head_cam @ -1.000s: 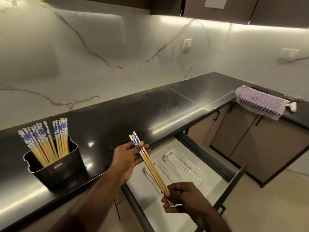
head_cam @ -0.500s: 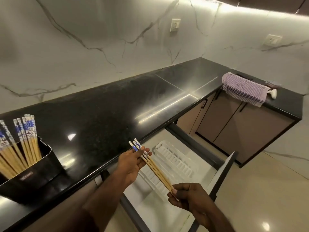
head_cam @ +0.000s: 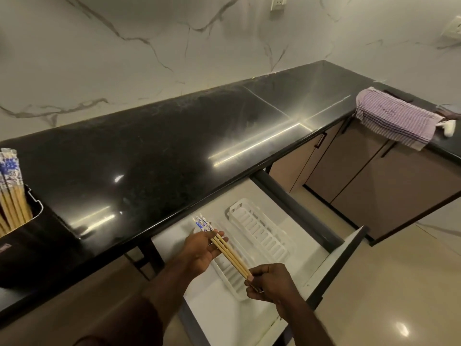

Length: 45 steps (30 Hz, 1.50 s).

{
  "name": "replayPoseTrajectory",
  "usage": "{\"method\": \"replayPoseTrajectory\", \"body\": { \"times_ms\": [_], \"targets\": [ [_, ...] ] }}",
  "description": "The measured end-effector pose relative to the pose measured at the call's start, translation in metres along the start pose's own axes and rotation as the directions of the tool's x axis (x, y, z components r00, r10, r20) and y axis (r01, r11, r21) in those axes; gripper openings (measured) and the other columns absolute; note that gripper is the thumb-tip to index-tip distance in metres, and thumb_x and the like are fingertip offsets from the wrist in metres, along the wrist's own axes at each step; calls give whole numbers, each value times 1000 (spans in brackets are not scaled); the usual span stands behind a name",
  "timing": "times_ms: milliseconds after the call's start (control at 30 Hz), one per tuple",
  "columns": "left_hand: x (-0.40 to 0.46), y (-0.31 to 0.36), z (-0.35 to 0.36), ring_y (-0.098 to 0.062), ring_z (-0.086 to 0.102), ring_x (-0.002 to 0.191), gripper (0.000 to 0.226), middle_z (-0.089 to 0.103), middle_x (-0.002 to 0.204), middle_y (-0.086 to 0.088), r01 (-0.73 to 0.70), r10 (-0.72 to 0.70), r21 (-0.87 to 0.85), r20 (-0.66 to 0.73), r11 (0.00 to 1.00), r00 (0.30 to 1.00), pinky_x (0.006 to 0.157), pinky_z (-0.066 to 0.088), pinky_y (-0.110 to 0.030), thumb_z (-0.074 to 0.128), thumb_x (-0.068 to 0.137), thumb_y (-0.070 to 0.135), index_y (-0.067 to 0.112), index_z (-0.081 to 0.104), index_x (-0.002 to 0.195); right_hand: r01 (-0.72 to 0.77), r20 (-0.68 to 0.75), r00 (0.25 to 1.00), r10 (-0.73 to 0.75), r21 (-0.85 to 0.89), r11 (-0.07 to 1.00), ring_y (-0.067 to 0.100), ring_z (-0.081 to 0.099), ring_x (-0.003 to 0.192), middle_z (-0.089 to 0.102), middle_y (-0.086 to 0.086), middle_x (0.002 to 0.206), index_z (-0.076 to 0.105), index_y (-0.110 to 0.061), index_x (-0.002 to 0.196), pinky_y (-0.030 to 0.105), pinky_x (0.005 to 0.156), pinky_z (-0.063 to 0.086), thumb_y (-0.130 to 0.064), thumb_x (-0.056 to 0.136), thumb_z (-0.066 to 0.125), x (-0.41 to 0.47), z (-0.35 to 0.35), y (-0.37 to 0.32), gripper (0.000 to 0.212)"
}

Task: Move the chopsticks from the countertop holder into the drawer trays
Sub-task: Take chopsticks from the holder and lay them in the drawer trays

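A small bundle of wooden chopsticks point(head_cam: 225, 248) with blue-and-white patterned tops lies across both hands above the open drawer point(head_cam: 296, 222). My left hand point(head_cam: 202, 250) supports the patterned end on flat fingers. My right hand point(head_cam: 268, 283) pinches the plain tips. Under the bundle sits one white slotted tray point(head_cam: 230, 275), partly hidden by the hands; a second white tray point(head_cam: 259, 228) lies beside it to the right. At the far left edge, the black countertop holder point(head_cam: 22, 236) still contains several chopsticks point(head_cam: 10, 186).
The black glossy countertop point(head_cam: 174, 146) runs along a marble wall. A purple striped towel point(head_cam: 394, 121) hangs over the corner counter's edge on the right. Brown cabinet doors point(head_cam: 374, 176) stand beyond the drawer. The drawer's dark front panel point(head_cam: 336, 265) projects toward the floor.
The view has tilted down and right, pushing the holder to the left edge. Both hands have lowered the bundle from counter level to just above the left tray in the drawer.
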State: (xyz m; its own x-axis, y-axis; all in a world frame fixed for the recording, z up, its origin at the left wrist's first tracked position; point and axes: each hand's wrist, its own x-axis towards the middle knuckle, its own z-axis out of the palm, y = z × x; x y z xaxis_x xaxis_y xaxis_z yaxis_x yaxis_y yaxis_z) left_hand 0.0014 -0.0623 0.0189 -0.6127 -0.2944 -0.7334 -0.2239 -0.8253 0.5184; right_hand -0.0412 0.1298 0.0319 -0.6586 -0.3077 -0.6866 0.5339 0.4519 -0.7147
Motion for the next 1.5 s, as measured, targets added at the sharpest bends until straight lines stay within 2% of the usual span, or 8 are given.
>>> {"method": "replayPoseTrajectory", "body": {
  "times_ms": [167, 367, 500, 633, 733, 867, 1100, 1500],
  "targets": [
    [33, -15, 5, -29, 58, 83, 18, 57, 92, -18, 69, -72, -28, -87, 997, 994, 96, 45, -45, 42, 101, 8, -3, 54, 92, -27, -68, 998, 17, -148, 989, 26, 60, 55, 69, 20, 70, 75, 3, 78, 41, 63, 62, 15, 80, 58, 40, 1, 14, 21],
    [65, -27, 2, -30, 58, 86, 17, 54, 90, -16, 117, -125, -72, -129, 991, 984, 81, 48, -44, 44, 99, 12, 2, 49, 112, -6, -121, 992, -39, -354, 935, 24, 70, 59, 73, 11, 70, 78, -7, 83, 40, 67, 62, 2, 79, 60, 75, 9, 34, 21],
    [80, -33, 2, -42, 53, 123, 38, 54, 130, -24, 147, -158, -97, -108, 984, 982, 100, 44, -55, 45, 100, 16, 3, 45, 136, 10, -118, 990, -78, -488, 873, 24, 71, 83, 75, 7, 86, 78, -15, 97, 39, 82, 59, -10, 83, 66, 87, 18, 43, 19],
    [88, -37, 5, -40, 53, 123, 41, 53, 134, -24, 158, -173, -106, -149, 982, 974, 108, 41, -52, 47, 99, 16, 4, 44, 139, 6, -133, 986, -104, -588, 809, 21, 69, 83, 75, 2, 85, 78, -19, 96, 34, 81, 57, -14, 85, 64, 98, 23, 50, 19],
    [92, -41, 7, -35, 55, 119, 42, 55, 133, -21, 153, -164, -71, -196, 986, 967, 94, 46, -42, 49, 97, 16, 6, 45, 138, 3, -146, 981, -130, -653, 758, 20, 68, 82, 74, 0, 88, 77, -21, 99, 33, 80, 56, -14, 86, 62, 104, 25, 52, 20],
    [95, -49, 9, -28, 54, 110, 47, 55, 128, -14, 144, -140, 1, -240, 990, 961, 96, 38, -35, 55, 94, 15, 5, 43, 139, 20, -143, 976, -167, -700, 714, 18, 67, 77, 74, 0, 89, 76, -21, 102, 27, 72, 55, -13, 87, 61, 110, 31, 56, 22],
    [98, -65, 11, -29, 38, 134, 55, 43, 144, -14, 134, -59, 291, -253, 947, 966, 108, 31, -38, 58, 91, 9, 4, 37, 142, 61, -73, 981, -181, -765, 641, 20, 65, 76, 71, 2, 85, 75, -14, 95, 30, 74, 58, -7, 85, 57, 119, 42, 67, 21],
    [100, -68, 10, -29, 39, 136, 45, 44, 145, -11, 228, -160, 298, -234, 927, 959, 116, 28, -36, 55, 93, 13, 7, 45, 136, 221, 160, 968, -192, -905, 363, 21, 61, 91, 64, 6, 104, 63, -14, 109, 27, 74, 49, -14, 89, 60, 131, 48, 80, 20]
  ]
}}
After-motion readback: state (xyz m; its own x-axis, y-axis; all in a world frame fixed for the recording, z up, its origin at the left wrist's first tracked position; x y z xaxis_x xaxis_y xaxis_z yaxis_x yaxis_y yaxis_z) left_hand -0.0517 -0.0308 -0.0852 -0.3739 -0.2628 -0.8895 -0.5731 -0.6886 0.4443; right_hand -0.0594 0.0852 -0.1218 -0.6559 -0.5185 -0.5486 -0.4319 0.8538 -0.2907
